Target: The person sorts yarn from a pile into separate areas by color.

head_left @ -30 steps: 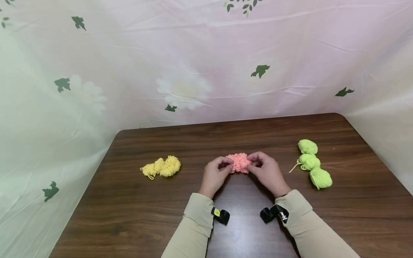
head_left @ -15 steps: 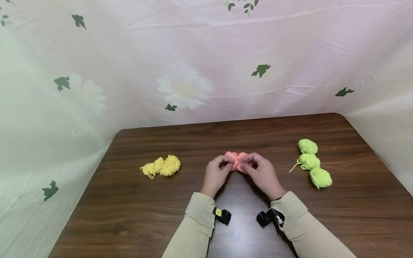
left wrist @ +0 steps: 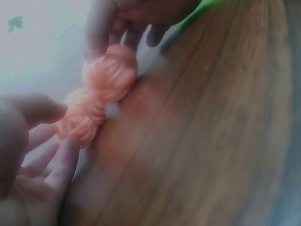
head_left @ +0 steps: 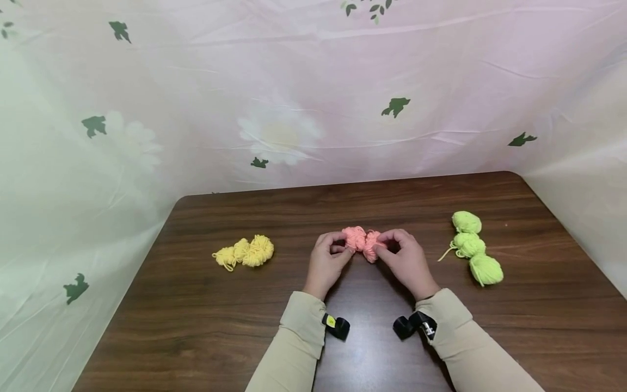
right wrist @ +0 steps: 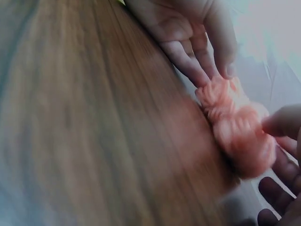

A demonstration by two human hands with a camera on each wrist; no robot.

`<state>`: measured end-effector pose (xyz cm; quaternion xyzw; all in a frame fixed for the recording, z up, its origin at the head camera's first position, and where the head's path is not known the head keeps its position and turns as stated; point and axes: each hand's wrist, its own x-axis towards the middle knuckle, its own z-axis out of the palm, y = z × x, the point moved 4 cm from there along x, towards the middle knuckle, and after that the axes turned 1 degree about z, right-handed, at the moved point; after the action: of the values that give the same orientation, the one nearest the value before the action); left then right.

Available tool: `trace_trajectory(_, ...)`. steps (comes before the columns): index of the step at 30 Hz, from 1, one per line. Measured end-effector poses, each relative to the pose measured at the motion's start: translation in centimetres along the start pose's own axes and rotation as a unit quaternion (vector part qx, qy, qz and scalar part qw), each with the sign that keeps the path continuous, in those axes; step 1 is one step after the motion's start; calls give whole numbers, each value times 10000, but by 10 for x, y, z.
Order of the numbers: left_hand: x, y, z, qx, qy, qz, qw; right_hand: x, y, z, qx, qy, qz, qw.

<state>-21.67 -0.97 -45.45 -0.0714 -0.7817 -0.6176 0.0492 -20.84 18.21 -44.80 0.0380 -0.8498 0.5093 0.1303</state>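
Pink yarn (head_left: 356,237), bunched into joined rounded clumps, lies at the middle of the table between both hands. My left hand (head_left: 325,264) pinches its left end between thumb and fingers. At the other end, my right hand (head_left: 409,264) pinches the right clump with thumb and fingertips. The left wrist view, somewhat blurred, shows a rounder yarn clump (left wrist: 115,75) by the right hand and a smaller one (left wrist: 80,125) between the left thumb and fingers. In the right wrist view the same pink yarn (right wrist: 242,136) spans both hands.
Yellow yarn (head_left: 251,252) in a row of bunches lies to the left on the brown wooden table (head_left: 220,321). Green yarn balls (head_left: 470,246), with a loose strand, form a line on the right. A patterned cloth (head_left: 313,98) hangs behind the table.
My right hand moved in to the left over the pink yarn, then back out to the right. The yarn turned from one compact bunch into distinct clumps, now slanting. Yellow and green yarn stayed put.
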Motion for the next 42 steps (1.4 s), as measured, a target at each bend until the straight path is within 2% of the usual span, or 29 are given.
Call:
trace_trajectory(3,1,0,0,151,-12,90,9998,1,2,-1,-103,-181,93,9997)
trace_trajectory(10,1,0,-2,545,-98,-102,9984,1,5,1,-142,-429,6,9990)
trace_trajectory(18,1,0,-1,509,-275,-70,9983,0,5,1,-136,-430,-144,9989)
trace_trajectory(24,0,-1,0,247,-329,-180,9990,1,6,2,-200,-438,-148,9987)
trace_trajectory(29,0,0,-2,486,-317,-197,9981,1,6,2,-201,-398,-120,9989)
trace_trajectory(36,0,-2,-3,562,-85,-148,9983,0,7,-1,-228,-85,3,9997)
trace_trajectory(39,-1,-1,-2,636,-182,-117,9977,0,6,-2,-254,-45,-62,9996)
trace_trajectory(42,0,-1,0,791,-291,-36,9964,0,5,-1,-266,-212,-216,9992)
